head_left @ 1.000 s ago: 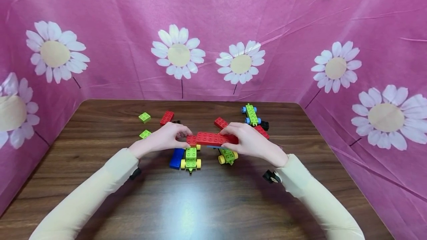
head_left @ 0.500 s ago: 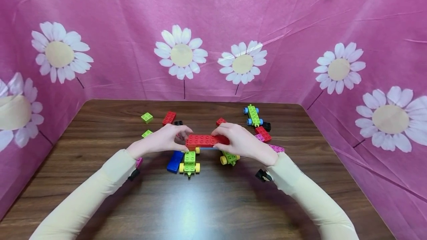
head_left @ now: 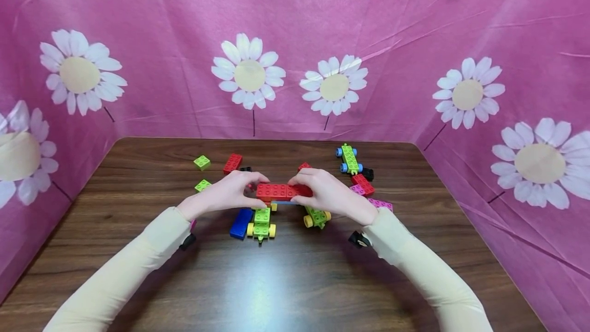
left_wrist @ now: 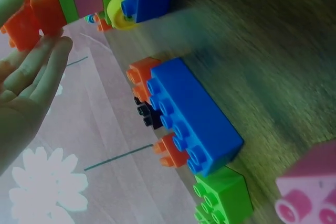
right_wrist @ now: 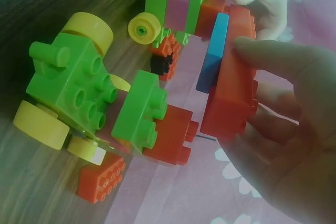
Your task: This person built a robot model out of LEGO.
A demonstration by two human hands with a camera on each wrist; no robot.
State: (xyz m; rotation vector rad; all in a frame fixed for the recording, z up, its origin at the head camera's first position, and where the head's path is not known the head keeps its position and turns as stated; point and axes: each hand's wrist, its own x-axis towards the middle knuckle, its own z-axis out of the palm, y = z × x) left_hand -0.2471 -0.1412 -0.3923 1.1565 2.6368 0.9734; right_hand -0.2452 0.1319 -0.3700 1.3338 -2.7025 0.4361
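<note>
A row of joined red bricks (head_left: pixel 273 191) spans between both hands, with a blue brick (right_wrist: pixel 213 53) fixed beneath it. My left hand (head_left: pixel 225 191) pinches its left end, thumb in front and fingers behind. Round the right part curls my right hand (head_left: pixel 329 193). The left end sits over a red brick topping a green car base with yellow wheels (head_left: pixel 261 224). A second yellow-wheeled green base (head_left: pixel 317 218) stands below the right end; it carries a green brick (right_wrist: pixel 140 111) and a red brick (right_wrist: pixel 170 135), apart from the row above.
A blue brick (head_left: pixel 241 223) lies left of the cars. Two green bricks (head_left: pixel 202 162) and a red brick (head_left: pixel 232 163) are at the back left. A blue-wheeled green base (head_left: pixel 349 159), another red brick (head_left: pixel 363 185) and pink bricks (head_left: pixel 381 203) lie right. Floral cloth hangs behind.
The red row has moved left and now covers the red brick atop the left car, which showed one second ago. The right hand has shifted left with it; the left hand has barely moved.
</note>
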